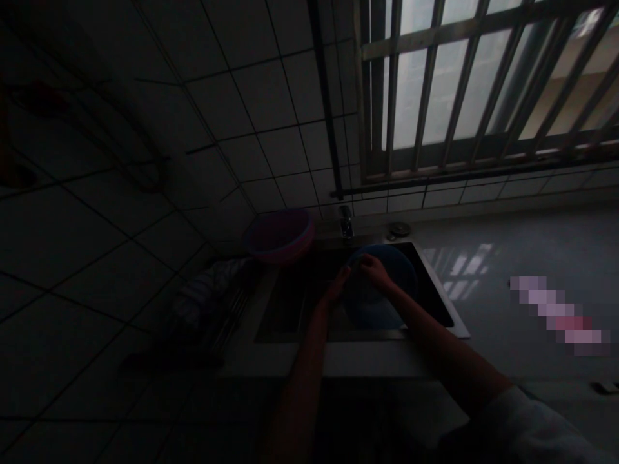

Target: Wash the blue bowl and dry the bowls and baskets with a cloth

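Over the blue basin (pixel 405 270), the two hands come close together, with a small dark thing (pixel 356 263) between their fingertips. The right hand (pixel 373 268) has its fingers bent inward and seems to pinch the thing from above; the left hand (pixel 338 285) is angled up on the thing's other side. The light is too poor to tell how tightly either set of fingers is closed, or what the thing is. Being so small, it is probably light, and a fingertip pinch at its edge should be enough. If wet, it may slip; whether it is stiff, soft or fragile cannot be told.

Just below the fingers, the basin sits within the sink (pixel 444 299), toward its right side. It looks like thin plastic, likely light when empty and somewhat flexible, best gripped by opposite parts of its rim. Whether it holds water is not clear.

Beyond the fingers is the tap (pixel 346 223), with a round strainer (pixel 399 229) to its right. Left of the fingers and farther back, a pink basin (pixel 285 238) rests tilted. Farther left lies a striped cloth (pixel 206 290); well to the right stretches the pale counter (pixel 488 322).
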`<state>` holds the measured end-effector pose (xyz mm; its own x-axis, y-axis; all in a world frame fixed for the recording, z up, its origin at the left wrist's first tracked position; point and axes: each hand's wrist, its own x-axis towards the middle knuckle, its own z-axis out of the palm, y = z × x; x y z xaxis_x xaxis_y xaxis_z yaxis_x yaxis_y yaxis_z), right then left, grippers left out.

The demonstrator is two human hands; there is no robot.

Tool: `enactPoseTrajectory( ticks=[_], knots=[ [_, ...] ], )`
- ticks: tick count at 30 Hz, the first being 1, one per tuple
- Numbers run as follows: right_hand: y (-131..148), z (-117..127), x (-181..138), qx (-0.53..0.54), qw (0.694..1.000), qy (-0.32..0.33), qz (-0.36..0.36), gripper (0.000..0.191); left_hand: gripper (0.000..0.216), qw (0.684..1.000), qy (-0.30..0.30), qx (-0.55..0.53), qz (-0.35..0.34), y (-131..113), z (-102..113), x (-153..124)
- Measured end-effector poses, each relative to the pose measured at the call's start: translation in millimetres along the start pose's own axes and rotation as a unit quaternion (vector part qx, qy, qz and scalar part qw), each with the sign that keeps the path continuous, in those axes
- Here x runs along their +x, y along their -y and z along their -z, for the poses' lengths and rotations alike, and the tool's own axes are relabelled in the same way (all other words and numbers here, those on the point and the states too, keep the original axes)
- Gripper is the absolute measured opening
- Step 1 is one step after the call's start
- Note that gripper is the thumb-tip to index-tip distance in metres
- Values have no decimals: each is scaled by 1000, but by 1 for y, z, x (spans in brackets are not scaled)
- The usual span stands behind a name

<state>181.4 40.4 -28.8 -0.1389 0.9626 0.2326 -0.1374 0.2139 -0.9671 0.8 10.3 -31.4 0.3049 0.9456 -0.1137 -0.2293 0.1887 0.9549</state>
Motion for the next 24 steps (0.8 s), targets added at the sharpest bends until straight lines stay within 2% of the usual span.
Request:
enactPoseTrajectory(
  ticks=[2, 3, 6, 9, 11, 12, 14, 17, 19, 21, 24],
  knots=[
    [1, 8, 3, 10, 999, -27, -15, 30, 71, 999, -1, 38, 0, -1, -3, -2],
    [0, 8, 3, 11, 1000, -14, -24, 31, 73, 999, -2, 50, 6, -3, -3, -3],
    [-7, -1, -4, -2, 995, 87, -42, 37, 79, 998, -31, 48, 39, -11, -3, -7],
    [-16, -21, -16, -14, 978, 201, -47, 41, 87, 991, -113, 32, 59, -22, -4, -10],
    [-18, -30, -21, -17, 970, 237, -53, 38, 79, 988, -137, 23, 61, -28, -5, -12],
    [-17, -32, -21, -19, 970, 235, -54, 35, 71, 989, -129, 16, 66, -30, -6, -13],
    [-12, -28, -18, -20, 982, 183, -50, 32, 58, 992, -92, -6, 88, -31, -7, -14],
    [-1, -12, -7, -8, 999, 19, -34, 33, 57, 994, -37, -38, 100, -27, -11, -14],
    [4, -4, -2, 3, 998, -53, -39, 35, 60, 996, -23, -53, 71, -23, -13, -12],
    [2, -5, -3, 6, 998, -40, -56, 37, 62, 997, -27, -61, 43, -21, -13, -11],
    [-8, -22, -13, -17, 992, 95, -82, 35, 59, 994, -44, -89, 51, -22, -8, -9]
  ],
)
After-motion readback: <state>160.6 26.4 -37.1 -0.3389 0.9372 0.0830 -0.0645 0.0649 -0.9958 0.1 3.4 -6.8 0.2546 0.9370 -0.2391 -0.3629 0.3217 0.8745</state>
